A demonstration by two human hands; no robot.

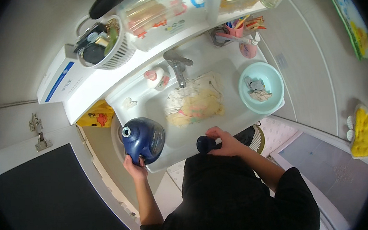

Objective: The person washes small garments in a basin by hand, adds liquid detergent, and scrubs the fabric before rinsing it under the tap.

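Observation:
My left hand [136, 166] grips the handle of a dark blue plastic jug-type bottle [146, 134], held over the left front corner of the white sink [177, 152]. The bottle's neck is uncapped. In my right hand [225, 142] is a dark blue cap [204, 144], at the sink's front edge. Wet cloth lies in the basin below the faucet [177, 67]: a white piece [179, 99] and a pale yellow piece [202, 107], bunched against each other.
A pale blue basin [278, 99] with small cloths [258, 89] stands on the right. A pump bottle [157, 78] is left of the faucet; a pink one [248, 50] sits at the back right. A shelf [109, 78] overhangs the back, bearing a white basket [117, 55]. An open cabinet door [47, 197] is on the left.

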